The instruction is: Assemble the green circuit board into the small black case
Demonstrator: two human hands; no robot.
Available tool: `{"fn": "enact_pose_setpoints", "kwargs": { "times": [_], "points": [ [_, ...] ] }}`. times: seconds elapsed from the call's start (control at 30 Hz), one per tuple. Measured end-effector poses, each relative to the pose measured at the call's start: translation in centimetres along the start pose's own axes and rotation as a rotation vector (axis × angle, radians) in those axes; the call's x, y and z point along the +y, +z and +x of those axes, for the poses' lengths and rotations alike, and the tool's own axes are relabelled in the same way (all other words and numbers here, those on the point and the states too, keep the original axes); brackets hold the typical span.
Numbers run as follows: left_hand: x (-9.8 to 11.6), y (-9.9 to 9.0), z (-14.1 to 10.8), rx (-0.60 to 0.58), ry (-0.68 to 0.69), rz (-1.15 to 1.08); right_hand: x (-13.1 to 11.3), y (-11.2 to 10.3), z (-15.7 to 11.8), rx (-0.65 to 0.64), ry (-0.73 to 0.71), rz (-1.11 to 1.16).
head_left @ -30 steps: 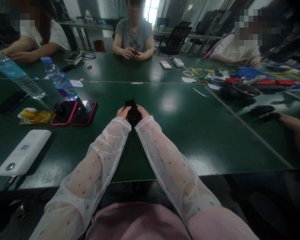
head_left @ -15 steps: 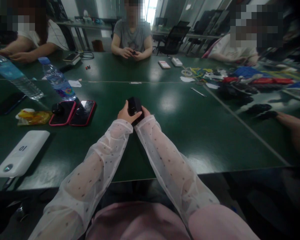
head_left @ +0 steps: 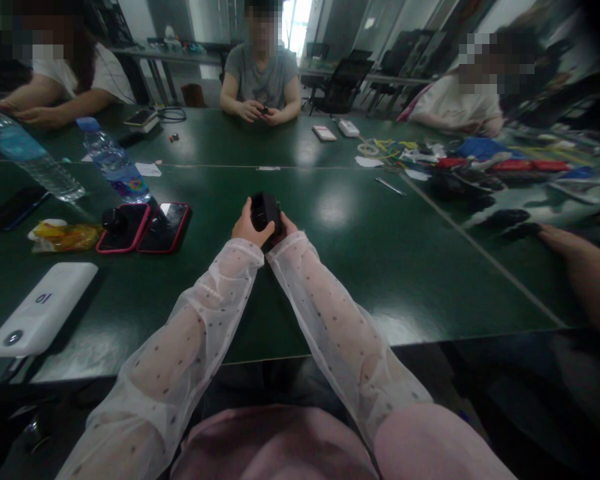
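A small black boxy object (head_left: 271, 207), of a kind I cannot make out, is held between my two hands above the green table (head_left: 330, 280). My left hand (head_left: 249, 228) grips its left side, thumb across the near face and a finger up along the edge. On the right side, my right hand (head_left: 291, 227) closes around it, most of its fingers hidden behind the object. The near face looks hollow or recessed, and a tiny green spot shows at its right edge. Sheer dotted sleeves cover both my forearms.
Left of my hands lie two red-edged phones (head_left: 164, 228), a yellow packet (head_left: 65, 237), a white power bank (head_left: 43, 307) and water bottles (head_left: 117, 163). Cables and tools (head_left: 460, 163) clutter the right. Several people sit around; one person's hand (head_left: 555, 240) is at right.
The black object has turned slightly in my hands, showing more of its recessed face, and a shiny spot near my left thumb is out of sight. Both hands keep their hold.
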State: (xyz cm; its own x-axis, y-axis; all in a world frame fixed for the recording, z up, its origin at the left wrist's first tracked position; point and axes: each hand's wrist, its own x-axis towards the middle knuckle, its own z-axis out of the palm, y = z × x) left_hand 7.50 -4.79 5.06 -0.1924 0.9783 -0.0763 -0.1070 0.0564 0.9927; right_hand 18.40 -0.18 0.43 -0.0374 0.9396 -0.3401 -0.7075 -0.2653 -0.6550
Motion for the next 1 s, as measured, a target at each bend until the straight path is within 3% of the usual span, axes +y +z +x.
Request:
{"fn": "enact_pose_setpoints", "kwargs": {
  "times": [0.17, 0.27, 0.37, 0.47, 0.53, 0.67, 0.8, 1.0],
  "points": [
    [-1.8, -0.7, 1.8, 0.051, 0.074, -0.067, -0.2, 0.6, -0.1, 0.081, -0.006, 0.030],
    [-2.4, -1.2, 3.6, 0.058, 0.064, -0.214, -0.5, 0.4, 0.4, 0.064, 0.034, 0.072],
    [-2.4, -1.6, 4.8, 0.051, -0.070, -0.332, -0.7, -0.3, 1.2, -0.033, 0.143, 0.121],
    [-2.1, -2.2, 5.1, -0.043, -0.281, -0.509, -0.6, -1.1, 1.7, -0.081, 0.173, 0.167],
    [-2.3, -2.6, 5.3, -0.059, -0.313, -0.602, -0.6, -1.3, 1.8, -0.099, 0.182, 0.190],
    [-3.5, -3.3, 6.5, -0.050, -0.402, -0.547, -0.5, -1.2, 1.4, -0.101, 0.173, 0.210],
    [-4.3, -3.4, 7.7, -0.038, -0.401, -0.529, -0.7, -0.6, 0.6, -0.067, 0.177, 0.193],
    [-3.9, -3.3, 7.3, -0.052, -0.389, -0.485, -1.0, -0.1, -0.2, -0.099, 0.153, 0.143]
  ]
}}
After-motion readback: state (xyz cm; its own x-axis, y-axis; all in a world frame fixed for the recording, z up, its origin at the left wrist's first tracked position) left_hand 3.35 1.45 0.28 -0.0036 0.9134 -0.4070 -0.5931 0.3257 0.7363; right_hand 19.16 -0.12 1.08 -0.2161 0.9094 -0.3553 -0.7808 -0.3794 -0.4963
